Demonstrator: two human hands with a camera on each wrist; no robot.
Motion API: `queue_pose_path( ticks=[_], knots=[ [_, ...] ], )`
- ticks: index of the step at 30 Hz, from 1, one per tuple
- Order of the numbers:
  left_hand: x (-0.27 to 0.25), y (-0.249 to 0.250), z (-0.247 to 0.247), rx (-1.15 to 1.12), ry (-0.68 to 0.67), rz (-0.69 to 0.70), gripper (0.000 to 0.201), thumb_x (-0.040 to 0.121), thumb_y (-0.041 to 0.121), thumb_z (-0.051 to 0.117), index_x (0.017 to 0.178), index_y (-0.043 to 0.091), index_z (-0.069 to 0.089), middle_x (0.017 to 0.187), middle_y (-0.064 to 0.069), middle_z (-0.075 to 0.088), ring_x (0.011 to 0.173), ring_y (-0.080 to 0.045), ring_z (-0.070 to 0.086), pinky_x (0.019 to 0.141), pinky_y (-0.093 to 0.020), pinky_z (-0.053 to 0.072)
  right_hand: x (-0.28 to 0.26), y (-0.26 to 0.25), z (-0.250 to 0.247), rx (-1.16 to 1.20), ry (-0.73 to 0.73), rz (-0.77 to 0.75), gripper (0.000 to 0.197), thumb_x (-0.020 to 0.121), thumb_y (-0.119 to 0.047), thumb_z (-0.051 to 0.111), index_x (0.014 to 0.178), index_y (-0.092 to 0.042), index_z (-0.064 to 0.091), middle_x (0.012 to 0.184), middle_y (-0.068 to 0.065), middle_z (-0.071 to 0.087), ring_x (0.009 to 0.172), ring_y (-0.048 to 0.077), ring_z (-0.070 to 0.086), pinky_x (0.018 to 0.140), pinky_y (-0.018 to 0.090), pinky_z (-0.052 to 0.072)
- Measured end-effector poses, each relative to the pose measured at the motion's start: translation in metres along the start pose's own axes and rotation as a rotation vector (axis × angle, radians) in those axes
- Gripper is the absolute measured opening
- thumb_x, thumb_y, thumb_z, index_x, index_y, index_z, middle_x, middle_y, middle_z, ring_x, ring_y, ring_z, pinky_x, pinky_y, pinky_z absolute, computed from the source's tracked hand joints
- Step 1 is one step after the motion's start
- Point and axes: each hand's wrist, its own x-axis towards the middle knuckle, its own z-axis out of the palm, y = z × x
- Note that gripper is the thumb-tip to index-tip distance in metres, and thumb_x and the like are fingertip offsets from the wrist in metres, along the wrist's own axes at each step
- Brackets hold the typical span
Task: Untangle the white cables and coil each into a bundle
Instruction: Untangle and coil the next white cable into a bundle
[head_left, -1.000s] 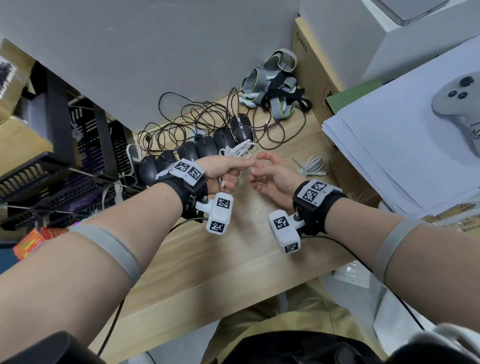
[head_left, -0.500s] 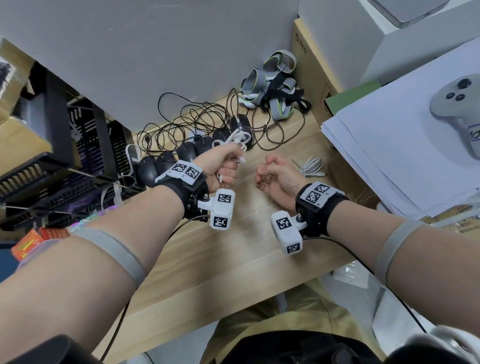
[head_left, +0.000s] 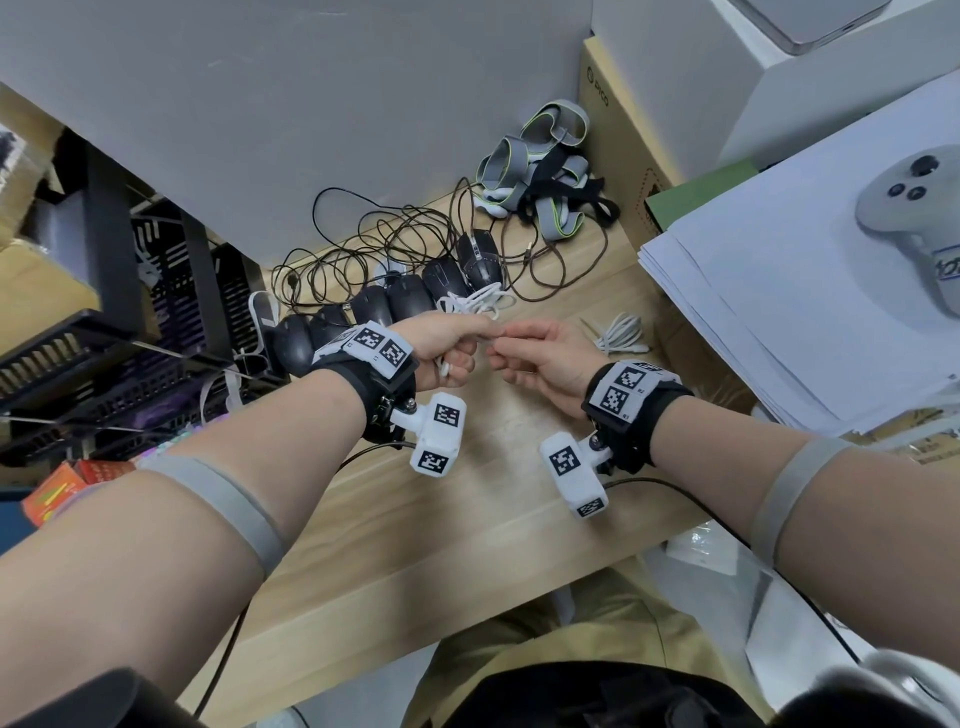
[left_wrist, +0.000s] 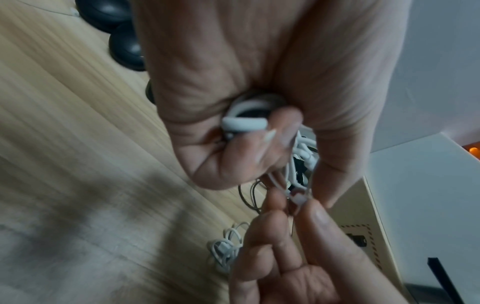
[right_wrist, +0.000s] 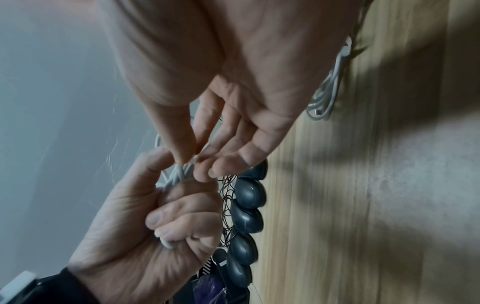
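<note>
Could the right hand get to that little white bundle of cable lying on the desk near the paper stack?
Probably yes. The coiled bundle lies in the open on the wooden desk just beyond the right hand, with nothing between them. But that hand is pinching the white cable that the left hand grips, so it would have to release first.

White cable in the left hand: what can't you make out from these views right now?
- How many loops the white cable makes: the left hand wraps it in every view.
- Connector type at the end pinched by the right hand: blurred in the left wrist view, covered by fingertips in the right wrist view.
- Whether the second white bundle on the desk is tied: too small.
</note>
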Motion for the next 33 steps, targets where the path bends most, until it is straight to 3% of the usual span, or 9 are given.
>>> queue_pose_path(
  ticks=[3,7,18,23,27,30,31,33],
  knots=[
    [-0.0012,0.0014,0.0000,-0.007,-0.023,-0.006,0.023,0.091,0.037,0.068,0.083,0.017,0.059,0.049,0.010,0.026,0.039,-0.004,0.025,0.041,-0.017,0.021,0.0014,0.0006,0.0008,-0.001,0.026,-0.009,0.015,0.085,0.002,0.068,0.077,-0.009,0.073,0.070,0.009,0.068,0.062,0.013,0.062,0.061,0.022,0.053],
    [-0.0027,0.0029,-0.0028,-0.131,-0.081,-0.038,0.045,0.084,0.061,0.058,0.074,0.017,0.058,0.048,0.007,0.028,0.038,-0.008,0.027,0.044,-0.018,0.021,0.0036,0.0001,-0.0011,0.025,0.054,0.003,0.014,0.083,0.003,0.068,0.076,-0.008,0.071,0.067,0.009,0.064,0.060,0.014,0.058,0.059,0.022,0.050],
    [-0.0008,0.0007,0.0032,-0.050,-0.045,0.025,0.018,0.097,0.037,0.062,0.089,0.021,0.058,0.050,0.009,0.027,0.038,-0.004,0.027,0.039,-0.016,0.024,0.0049,0.0020,-0.0004,0.134,-0.046,-0.023,0.013,0.087,0.003,0.065,0.080,-0.007,0.069,0.067,0.006,0.066,0.062,0.012,0.061,0.063,0.020,0.052],
    [0.0004,0.0011,0.0005,-0.066,-0.065,0.020,0.016,0.095,0.031,0.065,0.088,0.020,0.055,0.046,0.011,0.028,0.037,-0.002,0.027,0.041,-0.015,0.023,0.0024,-0.0023,-0.0027,0.101,-0.069,-0.029,0.020,0.086,0.008,0.062,0.096,-0.008,0.067,0.073,0.005,0.070,0.064,0.012,0.063,0.065,0.021,0.054],
    [0.0003,-0.0014,0.0000,-0.038,-0.055,0.036,0.014,0.090,0.023,0.071,0.088,0.017,0.059,0.046,0.010,0.030,0.038,-0.003,0.029,0.040,-0.016,0.027,0.0036,-0.0056,0.0024,-0.004,-0.044,-0.037,0.022,0.084,0.012,0.058,0.088,-0.009,0.065,0.067,0.005,0.060,0.057,0.012,0.049,0.055,0.020,0.043],
    [-0.0006,-0.0017,-0.0003,-0.052,-0.038,0.055,0.019,0.085,0.022,0.074,0.097,0.010,0.066,0.048,0.009,0.027,0.039,-0.004,0.027,0.041,-0.016,0.026,0.0045,-0.0039,0.0025,-0.068,-0.013,-0.002,0.023,0.085,0.010,0.058,0.106,0.005,0.066,0.062,0.002,0.056,0.053,0.010,0.041,0.051,0.021,0.036],
    [-0.0013,-0.0014,-0.0001,-0.051,-0.034,0.057,0.018,0.086,0.022,0.073,0.096,0.009,0.068,0.048,0.009,0.026,0.039,-0.004,0.026,0.041,-0.016,0.025,0.0046,-0.0035,0.0022,-0.090,-0.003,0.005,0.022,0.085,0.010,0.058,0.105,0.008,0.066,0.058,0.001,0.054,0.051,0.011,0.038,0.050,0.023,0.032],
    [-0.0018,-0.0019,0.0009,-0.054,-0.022,0.055,0.015,0.092,0.023,0.068,0.086,0.009,0.065,0.045,0.010,0.026,0.037,-0.003,0.025,0.041,-0.017,0.022,0.0024,-0.0039,0.0026,-0.146,0.000,-0.009,0.011,0.085,0.011,0.057,0.085,0.004,0.066,0.049,-0.003,0.048,0.050,0.013,0.033,0.050,0.026,0.027]
  ],
)
